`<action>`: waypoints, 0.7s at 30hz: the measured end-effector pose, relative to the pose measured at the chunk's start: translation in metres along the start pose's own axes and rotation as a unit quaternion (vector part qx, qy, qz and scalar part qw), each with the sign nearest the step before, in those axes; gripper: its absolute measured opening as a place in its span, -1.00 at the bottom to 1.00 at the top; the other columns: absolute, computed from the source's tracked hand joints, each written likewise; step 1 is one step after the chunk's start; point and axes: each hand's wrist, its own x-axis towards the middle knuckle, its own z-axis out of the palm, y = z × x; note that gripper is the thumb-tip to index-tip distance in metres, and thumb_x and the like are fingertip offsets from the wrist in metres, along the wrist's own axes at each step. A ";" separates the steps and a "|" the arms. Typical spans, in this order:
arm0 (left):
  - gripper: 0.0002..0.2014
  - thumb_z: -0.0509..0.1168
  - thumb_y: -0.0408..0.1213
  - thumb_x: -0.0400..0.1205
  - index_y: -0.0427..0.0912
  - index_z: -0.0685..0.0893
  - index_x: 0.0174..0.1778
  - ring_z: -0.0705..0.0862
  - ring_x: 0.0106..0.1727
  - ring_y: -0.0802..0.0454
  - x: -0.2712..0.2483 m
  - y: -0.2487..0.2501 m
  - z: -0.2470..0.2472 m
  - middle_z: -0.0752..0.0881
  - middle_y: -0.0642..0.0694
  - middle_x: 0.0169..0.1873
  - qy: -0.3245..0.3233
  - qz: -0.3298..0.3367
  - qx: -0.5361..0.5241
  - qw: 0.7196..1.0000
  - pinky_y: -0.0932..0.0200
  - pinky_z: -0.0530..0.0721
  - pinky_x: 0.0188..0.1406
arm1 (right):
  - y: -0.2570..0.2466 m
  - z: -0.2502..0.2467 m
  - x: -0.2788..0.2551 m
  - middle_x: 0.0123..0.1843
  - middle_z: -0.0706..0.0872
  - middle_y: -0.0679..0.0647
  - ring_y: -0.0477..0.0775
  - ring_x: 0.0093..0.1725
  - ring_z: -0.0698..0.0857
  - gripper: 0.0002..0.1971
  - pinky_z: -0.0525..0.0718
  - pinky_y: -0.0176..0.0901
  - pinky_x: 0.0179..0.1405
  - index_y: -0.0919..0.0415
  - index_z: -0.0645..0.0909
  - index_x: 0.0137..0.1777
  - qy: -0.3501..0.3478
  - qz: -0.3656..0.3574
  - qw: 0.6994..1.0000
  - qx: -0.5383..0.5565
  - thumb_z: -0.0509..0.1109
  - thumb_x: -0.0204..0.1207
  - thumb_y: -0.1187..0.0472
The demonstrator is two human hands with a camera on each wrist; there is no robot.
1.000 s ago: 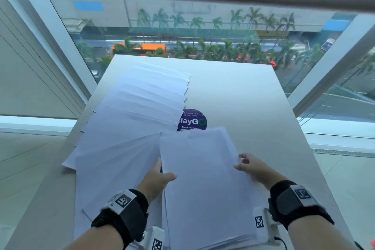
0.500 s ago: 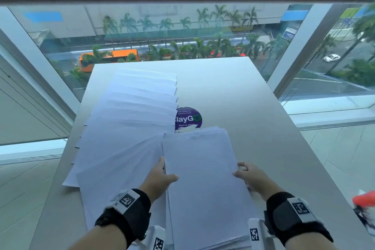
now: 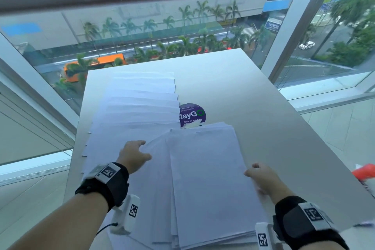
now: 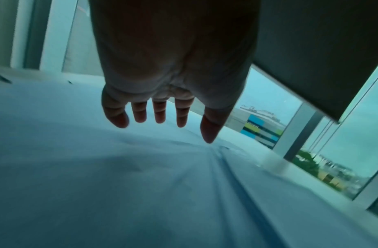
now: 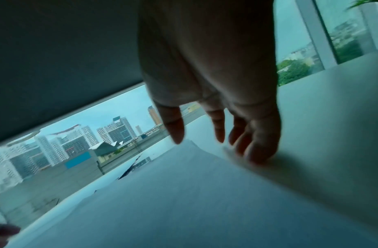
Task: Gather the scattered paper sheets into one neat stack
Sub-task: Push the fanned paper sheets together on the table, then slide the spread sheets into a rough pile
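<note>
Paper sheets [image 3: 138,107] lie spread in a long fan down the left side of the white counter [image 3: 253,91], each one partly covering the next. Close to the person sits a thicker stack [image 3: 207,178], already gathered but not quite even at its edges. The left hand [image 3: 133,155] reaches out over the nearest loose sheets with its fingers [image 4: 139,114] straight and spread, holding nothing. The right hand [image 3: 261,178] rests against the right edge of the stack, fingers loosely bent; its grip looks relaxed, and I think it only steadies the pile. Paper like this is thin, light and floppy, and it slides easily, so I would press flat on top and pull the sheets along, or pinch them at an edge. A round purple sticker [image 3: 192,114] shows on the counter just past the stack, partly under the sheets. Something orange [image 3: 364,171] lies at the far right edge, well away. Nothing stands between the hands and the loose sheets.
</note>
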 end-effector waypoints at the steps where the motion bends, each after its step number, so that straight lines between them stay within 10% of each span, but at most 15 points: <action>1: -0.34 0.36 -0.18 0.49 -0.20 0.37 0.53 0.33 0.56 -0.18 0.005 -0.006 -0.005 0.36 -0.23 0.55 0.004 -0.002 0.038 0.999 -0.11 0.29 0.56 | 0.000 0.002 -0.001 0.37 0.48 0.22 0.25 0.28 0.55 -0.41 0.57 0.06 0.26 0.23 0.40 0.39 0.008 0.007 1.000 -0.002 0.41 0.36 0.09; 10: -0.20 0.14 0.21 0.57 0.00 -0.04 0.66 -0.14 0.70 -0.15 0.017 -0.062 -0.006 -0.11 -0.21 0.68 -0.021 -0.036 0.255 0.966 -0.07 -0.15 0.64 | 0.006 0.017 -0.014 -0.08 0.61 0.13 0.10 -0.18 0.61 -0.71 0.69 -0.04 -0.15 0.23 0.48 0.10 -0.073 0.022 0.996 0.047 0.41 0.42 0.19; 21: -0.16 0.08 0.33 0.51 0.13 -0.11 0.64 -0.19 0.68 -0.24 0.010 -0.077 0.005 -0.22 -0.05 0.68 -0.042 -0.055 0.226 0.972 -0.23 -0.05 0.64 | -0.001 0.027 -0.030 -0.02 0.64 0.11 0.02 -0.16 0.63 -0.79 0.63 -0.20 -0.27 0.17 0.55 0.07 -0.141 -0.003 0.988 0.062 0.38 0.49 0.15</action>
